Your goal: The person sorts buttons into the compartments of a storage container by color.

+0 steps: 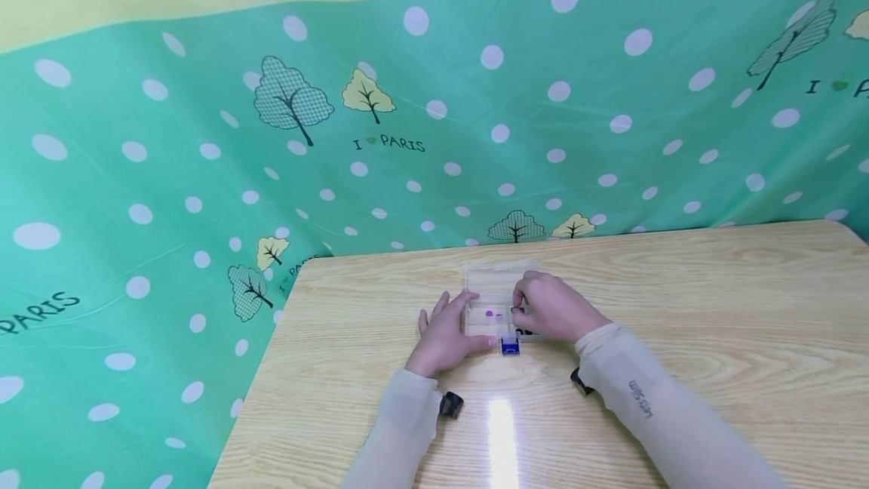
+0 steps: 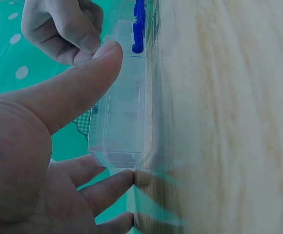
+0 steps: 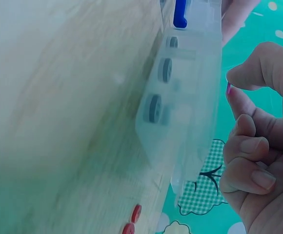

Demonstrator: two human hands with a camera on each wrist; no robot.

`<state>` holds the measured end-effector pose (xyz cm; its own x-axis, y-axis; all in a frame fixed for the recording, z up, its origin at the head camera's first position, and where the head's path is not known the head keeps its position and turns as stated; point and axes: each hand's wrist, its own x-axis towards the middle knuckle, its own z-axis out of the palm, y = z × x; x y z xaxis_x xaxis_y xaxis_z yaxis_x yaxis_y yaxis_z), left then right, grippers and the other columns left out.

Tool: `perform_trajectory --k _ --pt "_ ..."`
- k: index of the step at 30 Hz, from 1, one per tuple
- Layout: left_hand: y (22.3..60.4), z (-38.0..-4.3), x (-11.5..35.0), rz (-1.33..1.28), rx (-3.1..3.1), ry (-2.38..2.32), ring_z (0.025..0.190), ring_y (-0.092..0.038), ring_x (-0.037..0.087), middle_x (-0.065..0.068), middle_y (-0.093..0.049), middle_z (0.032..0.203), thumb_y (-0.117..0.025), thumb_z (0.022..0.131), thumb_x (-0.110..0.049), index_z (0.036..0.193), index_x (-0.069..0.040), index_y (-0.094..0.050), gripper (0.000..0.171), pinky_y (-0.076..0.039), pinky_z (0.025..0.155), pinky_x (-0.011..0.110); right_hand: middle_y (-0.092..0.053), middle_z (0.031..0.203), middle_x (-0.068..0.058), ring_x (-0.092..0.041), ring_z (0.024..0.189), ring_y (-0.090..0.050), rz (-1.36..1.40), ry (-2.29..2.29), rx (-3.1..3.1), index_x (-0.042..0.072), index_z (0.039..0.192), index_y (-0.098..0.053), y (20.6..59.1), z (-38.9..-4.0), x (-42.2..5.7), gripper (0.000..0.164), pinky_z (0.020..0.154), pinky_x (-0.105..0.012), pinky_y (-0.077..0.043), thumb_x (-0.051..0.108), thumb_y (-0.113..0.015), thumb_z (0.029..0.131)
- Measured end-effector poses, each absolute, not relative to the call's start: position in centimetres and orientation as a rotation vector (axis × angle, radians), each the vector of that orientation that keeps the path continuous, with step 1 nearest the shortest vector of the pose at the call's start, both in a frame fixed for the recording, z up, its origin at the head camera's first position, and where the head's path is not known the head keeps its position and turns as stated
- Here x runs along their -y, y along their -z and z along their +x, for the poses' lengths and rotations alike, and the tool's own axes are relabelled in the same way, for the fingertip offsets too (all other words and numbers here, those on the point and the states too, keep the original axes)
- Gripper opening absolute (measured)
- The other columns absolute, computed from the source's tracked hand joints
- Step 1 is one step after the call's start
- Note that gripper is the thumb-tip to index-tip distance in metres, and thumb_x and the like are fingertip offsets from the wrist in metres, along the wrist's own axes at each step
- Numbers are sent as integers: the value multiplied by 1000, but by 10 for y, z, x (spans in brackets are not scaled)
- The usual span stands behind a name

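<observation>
A clear plastic compartment box (image 1: 498,278) with a blue latch (image 1: 511,347) lies on the table, its lid raised at the back. My left hand (image 1: 444,338) rests at its left side, fingers spread and fairly straight, thumb over the front edge. Just above the box's right half, my right hand (image 1: 553,308) pinches a small, thin magenta piece (image 3: 228,88) between thumb and forefinger, other fingers curled. Small magenta pieces (image 1: 489,314) lie inside the box near its middle. Through the front wall, dark round buttons (image 3: 154,108) show in the right-hand compartments.
Two red buttons (image 3: 136,213) lie on the table beside the box in the right wrist view. The wood-grain table (image 1: 713,308) extends widely to the right. Behind it hangs a green dotted curtain (image 1: 462,119) with printed trees.
</observation>
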<state>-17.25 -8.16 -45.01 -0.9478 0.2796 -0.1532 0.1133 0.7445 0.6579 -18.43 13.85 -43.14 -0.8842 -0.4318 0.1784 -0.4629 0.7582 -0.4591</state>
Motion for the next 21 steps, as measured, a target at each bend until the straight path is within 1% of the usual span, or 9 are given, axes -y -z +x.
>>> perform_trajectory --k 8,14,18,21 --pt "450 -173 82 317 -2703 -1001 153 -14 32 3 -39 159 -86 78 -41 148 -22 -49 81 7 118 64 -58 75 4 -9 64 -49 731 -769 2900 11 76 -68 431 -186 -129 5 60 -24 -49 10 -72 76" --pt "451 -173 82 328 -2699 -1008 153 -14 32 3 -40 159 -85 78 -42 148 -21 -49 81 7 117 65 -60 78 2 -8 64 -49 732 -782 2923 10 80 -69 432 -188 -123 6 60 -24 -48 12 -73 76" --pt "452 -174 83 330 -2700 -1001 153 -14 32 3 -39 159 -85 78 -43 148 -22 -49 82 7 117 65 -61 78 2 -8 64 -49 742 -789 2906 9 80 -69 433 -189 -118 5 61 -24 -49 12 -73 78" --pt "453 -174 83 329 -2701 -995 153 -14 32 2 -39 159 -85 78 -43 148 -23 -48 82 8 117 64 -61 78 2 -8 66 -51 748 -802 2900 10 80 -70 433 -190 -114 5 64 -25 -51 13 -73 78"
